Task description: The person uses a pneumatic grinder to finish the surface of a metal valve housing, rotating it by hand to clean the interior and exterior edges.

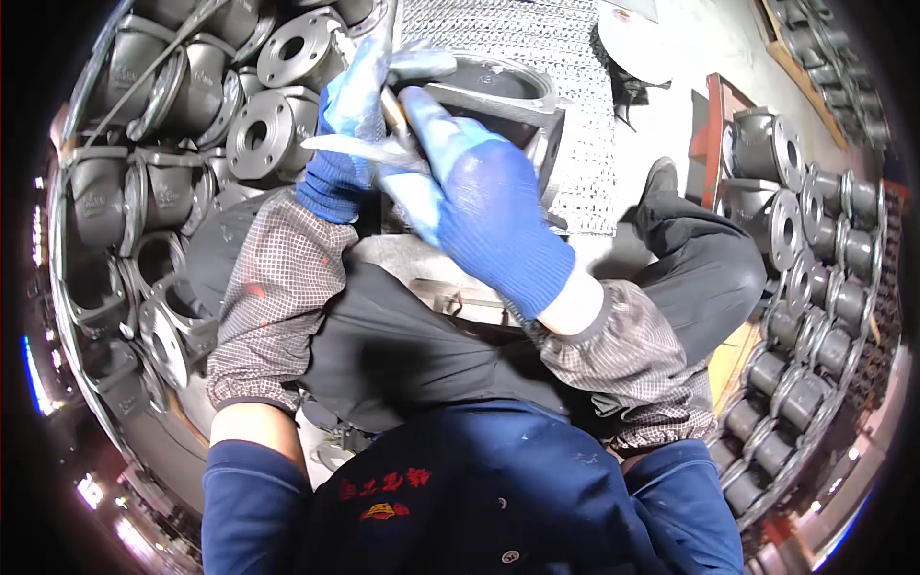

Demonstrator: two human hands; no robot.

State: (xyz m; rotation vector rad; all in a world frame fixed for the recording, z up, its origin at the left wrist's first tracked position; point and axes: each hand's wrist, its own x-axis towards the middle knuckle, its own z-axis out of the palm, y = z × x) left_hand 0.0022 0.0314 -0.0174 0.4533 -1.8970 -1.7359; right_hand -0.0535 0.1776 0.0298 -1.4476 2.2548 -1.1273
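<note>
Two gloved hands, the left hand and the right hand, meet around a slim brown-and-grey piece, just beside a grey metal fitting with a rounded opening. The right grip appears closed on the slim piece; whether the left grip also grasps it cannot be told, as its fingers overlap. A pale pointed shape reaches leftward between the hands; it may be a tool tip or slack glove. Steady handling probably calls for a firm right pinch, the left fingers bracing without crowding, and any sharp end kept clear of the left wrist. Leaving the fitting's opening in sight would likely help.

On the left, what looks like a bin with a pale metal rim holds many grey flanged fittings, packed closely. On the right, similar fittings lie in rows inside another curved metal rim, near a red metal frame.
</note>
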